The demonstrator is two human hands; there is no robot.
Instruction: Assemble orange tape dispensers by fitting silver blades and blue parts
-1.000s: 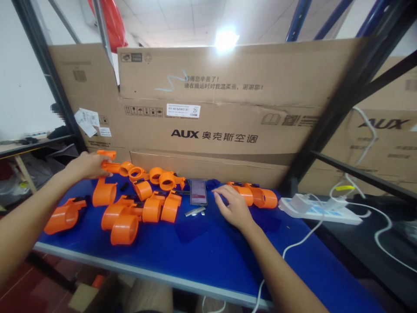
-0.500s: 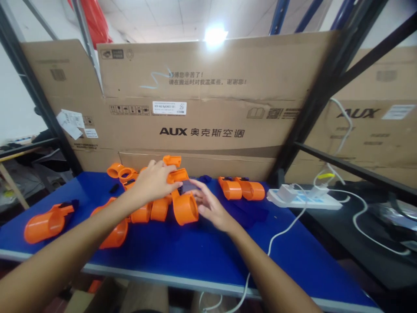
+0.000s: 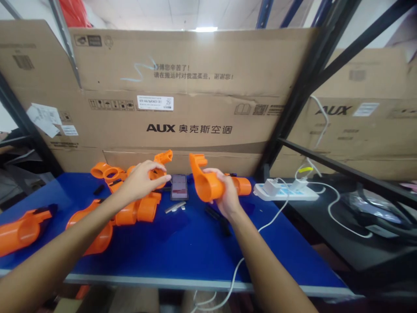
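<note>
One orange ring part [image 3: 208,187] gripped in right hand [image 3: 230,196], clip end up, right of the phone [image 3: 179,187]. Left hand [image 3: 140,181] curled at second orange part [image 3: 163,156], left of phone; can't tell if gripping. More orange rings [image 3: 126,214] on worktop [image 3: 189,256], left side. Black pieces [image 3: 224,226] just near of right hand.

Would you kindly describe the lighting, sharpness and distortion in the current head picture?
Head view throughout: a ceiling light glares above the cardboard; the large AUX lettering reads clearly, but the smallest print on the white label blurs; the black posts lean outward, probably wide-angle stretch.
</note>
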